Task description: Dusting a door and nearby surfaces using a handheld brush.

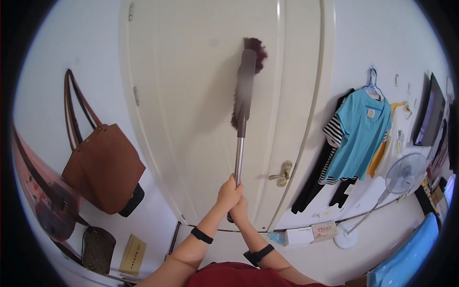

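Both my hands are wrapped round the pole of a long-handled duster [245,83]. My left hand [230,193] grips the metal pole higher up, and my right hand [238,210] closes on it just below. A dark handle end pokes out under the right hand. The duster's flat grey-brown head, edged with dark fluffy bristles, is raised in front of a cream door [186,119]. Whether the bristles touch the door surface I cannot tell. Dark bands circle both wrists.
The door's ornate handle [282,173] juts out at its right side. Handbags, including a brown tote [105,167], hang at left. On the right wall hang a turquoise shirt [366,129] and other clothes. A standing fan [406,173] and small boxes [300,236] stand on the floor.
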The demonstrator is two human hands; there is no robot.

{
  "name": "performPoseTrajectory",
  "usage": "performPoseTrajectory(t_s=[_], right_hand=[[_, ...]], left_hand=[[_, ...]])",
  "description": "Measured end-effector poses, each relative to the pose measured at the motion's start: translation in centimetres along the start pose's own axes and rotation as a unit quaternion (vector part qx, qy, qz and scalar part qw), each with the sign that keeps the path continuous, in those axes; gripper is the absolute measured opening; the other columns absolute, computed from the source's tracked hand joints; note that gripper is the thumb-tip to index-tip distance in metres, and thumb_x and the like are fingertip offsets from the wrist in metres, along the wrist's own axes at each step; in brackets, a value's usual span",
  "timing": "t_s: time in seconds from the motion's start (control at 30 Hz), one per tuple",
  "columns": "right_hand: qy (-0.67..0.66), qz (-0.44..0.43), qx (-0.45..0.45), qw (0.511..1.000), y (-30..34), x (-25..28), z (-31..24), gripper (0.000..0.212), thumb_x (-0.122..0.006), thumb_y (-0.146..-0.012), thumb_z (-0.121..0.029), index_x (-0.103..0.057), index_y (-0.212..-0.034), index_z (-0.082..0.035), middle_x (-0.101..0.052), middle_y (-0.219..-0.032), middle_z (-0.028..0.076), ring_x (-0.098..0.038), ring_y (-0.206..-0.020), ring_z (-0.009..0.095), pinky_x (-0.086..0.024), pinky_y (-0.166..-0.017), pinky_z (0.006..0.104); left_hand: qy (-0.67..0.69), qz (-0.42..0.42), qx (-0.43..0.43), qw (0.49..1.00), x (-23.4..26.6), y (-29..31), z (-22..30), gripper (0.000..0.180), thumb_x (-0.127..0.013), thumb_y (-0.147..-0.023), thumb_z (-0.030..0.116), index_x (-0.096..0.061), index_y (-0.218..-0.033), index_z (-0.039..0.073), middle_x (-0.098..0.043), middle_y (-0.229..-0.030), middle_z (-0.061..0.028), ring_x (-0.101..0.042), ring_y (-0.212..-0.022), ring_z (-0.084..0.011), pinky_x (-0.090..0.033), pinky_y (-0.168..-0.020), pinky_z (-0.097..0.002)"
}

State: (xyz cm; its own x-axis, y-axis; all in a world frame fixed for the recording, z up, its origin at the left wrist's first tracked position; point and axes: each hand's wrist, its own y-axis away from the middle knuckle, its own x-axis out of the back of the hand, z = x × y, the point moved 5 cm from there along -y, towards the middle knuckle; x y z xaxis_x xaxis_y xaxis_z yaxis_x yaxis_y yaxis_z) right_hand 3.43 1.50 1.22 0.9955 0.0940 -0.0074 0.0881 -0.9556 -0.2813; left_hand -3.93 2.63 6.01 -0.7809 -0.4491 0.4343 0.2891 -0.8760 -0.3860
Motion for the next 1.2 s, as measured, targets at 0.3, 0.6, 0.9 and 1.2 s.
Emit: performPoseTrajectory(t_s=[0.3, 0.6, 0.9, 1.2], right_hand=[[0.08, 0.108, -0.015, 0.991, -1.8, 13.4, 2.5, 0.032, -0.062, -0.086, -0.02, -0.058, -0.104, 0.006, -0.067, -0.077, 0.016, -0.067, -0.069, 0.023, -0.049, -0.057, 0.0366], [0.123, 0.132, -0.072, 0.981, -1.3, 19.4, 3.6, 0.03, -0.061, -0.088, -0.023, -0.06, -0.105, 0.001, -0.068, -0.089, 0.014, -0.067, -0.079, 0.022, -0.05, -0.066, 0.0367], [0.141, 0.009, 0.072, 0.987, -1.7, 8.4, 4.0, 0.037, -0.061, -0.086, -0.025, -0.057, -0.11, 0.003, -0.067, -0.084, 0.022, -0.068, -0.082, 0.033, -0.051, -0.067, 0.0412], [0.369, -0.266, 0.016, 0.89, -0.1, -5.5, 1.2, 0.039, -0.064, -0.079, -0.032, -0.062, -0.099, 0.001, -0.068, -0.082, 0.02, -0.067, -0.073, 0.035, -0.053, -0.065, 0.0441]], left_hand=[[-0.018, -0.122, -0.016, 0.992, -12.0, -0.1, 8.0, 0.028, -0.054, -0.083, 0.023, -0.051, -0.103, 0.004, -0.065, -0.088, -0.0223, -0.063, -0.084, -0.0407, -0.049, -0.075, -0.0492], [-0.092, -0.168, -0.068, 0.979, -18.2, 1.9, 10.2, 0.035, -0.054, -0.083, 0.024, -0.052, -0.109, 0.002, -0.066, -0.083, -0.0233, -0.065, -0.08, -0.0398, -0.05, -0.072, -0.05], [-0.084, -0.046, -0.031, 0.995, -8.4, 1.6, 3.7, 0.026, -0.054, -0.082, 0.022, -0.052, -0.103, 0.006, -0.065, -0.08, -0.0187, -0.064, -0.074, -0.0372, -0.049, -0.068, -0.0483], [0.341, 0.213, 0.233, 0.886, 4.6, 3.4, -11.8, 0.013, -0.05, -0.086, 0.013, -0.048, -0.08, 0.001, -0.055, -0.062, -0.0061, -0.055, -0.054, -0.0163, -0.046, -0.05, -0.0315]])
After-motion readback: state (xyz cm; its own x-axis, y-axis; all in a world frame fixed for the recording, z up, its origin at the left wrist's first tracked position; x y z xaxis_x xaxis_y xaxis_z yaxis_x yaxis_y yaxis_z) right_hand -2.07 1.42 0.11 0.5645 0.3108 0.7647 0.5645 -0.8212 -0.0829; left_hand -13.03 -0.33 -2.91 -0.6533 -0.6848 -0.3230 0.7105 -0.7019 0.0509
